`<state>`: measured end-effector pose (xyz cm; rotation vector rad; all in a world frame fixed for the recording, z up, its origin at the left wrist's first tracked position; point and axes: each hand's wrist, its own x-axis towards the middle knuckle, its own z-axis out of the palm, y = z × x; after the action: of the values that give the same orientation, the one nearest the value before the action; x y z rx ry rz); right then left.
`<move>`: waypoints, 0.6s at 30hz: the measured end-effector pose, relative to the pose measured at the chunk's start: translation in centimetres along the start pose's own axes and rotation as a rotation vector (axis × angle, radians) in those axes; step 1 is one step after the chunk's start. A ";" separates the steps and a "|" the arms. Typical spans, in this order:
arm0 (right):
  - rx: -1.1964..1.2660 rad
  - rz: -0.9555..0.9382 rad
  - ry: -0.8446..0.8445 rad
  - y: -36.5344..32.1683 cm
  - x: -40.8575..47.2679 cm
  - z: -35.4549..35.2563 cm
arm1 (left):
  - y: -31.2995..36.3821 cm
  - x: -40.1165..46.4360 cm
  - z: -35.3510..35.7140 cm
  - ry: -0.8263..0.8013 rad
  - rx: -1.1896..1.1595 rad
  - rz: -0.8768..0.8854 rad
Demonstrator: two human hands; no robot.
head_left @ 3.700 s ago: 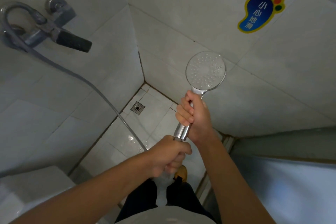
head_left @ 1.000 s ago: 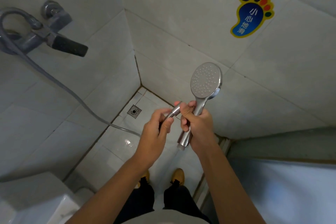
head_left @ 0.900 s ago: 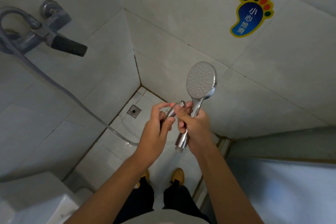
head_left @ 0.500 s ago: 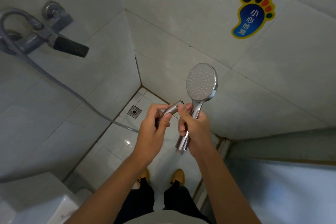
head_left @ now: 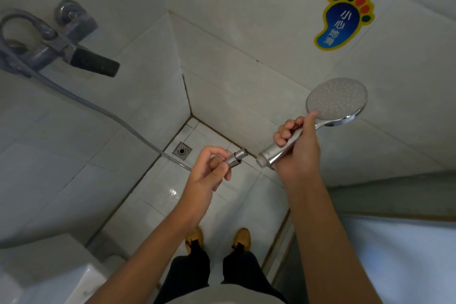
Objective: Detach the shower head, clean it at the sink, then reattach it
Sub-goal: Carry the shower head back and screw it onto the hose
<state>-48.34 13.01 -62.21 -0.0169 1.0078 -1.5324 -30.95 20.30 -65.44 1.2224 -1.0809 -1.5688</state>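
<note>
My right hand grips the chrome handle of the shower head, whose round nozzle face points up and to the right. The handle's threaded end is bare. My left hand pinches the metal hose connector, a short gap left of that end. The grey hose runs from the connector up to the wall faucet at the upper left.
Tiled walls meet in a corner ahead, with a floor drain below it. A blue foot-shaped sticker is on the right wall. A white fixture sits at the lower left. My shoes stand on wet floor tiles.
The shower head and the hose connector have come apart. My right hand swung the head out to the right, and my left hand keeps the connector.
</note>
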 end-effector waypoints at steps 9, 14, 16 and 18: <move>0.045 -0.018 0.012 -0.2 -0.5 1.4 | 0.9 -0.4 0.2 0.015 -0.023 -0.035; 0.077 0.005 0.016 -0.2 -0.6 1.9 | 0.7 -0.5 -0.2 -0.035 -0.116 -0.051; 0.067 0.013 0.010 -0.1 -0.7 2.0 | 0.8 -0.6 -0.2 -0.040 -0.124 -0.070; 0.060 0.019 0.005 0.1 -0.7 2.0 | 0.9 -0.7 0.0 -0.044 -0.117 -0.081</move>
<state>-47.02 12.44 -60.63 0.0387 0.9636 -1.5454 -30.74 20.75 -64.45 1.1702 -0.9630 -1.7037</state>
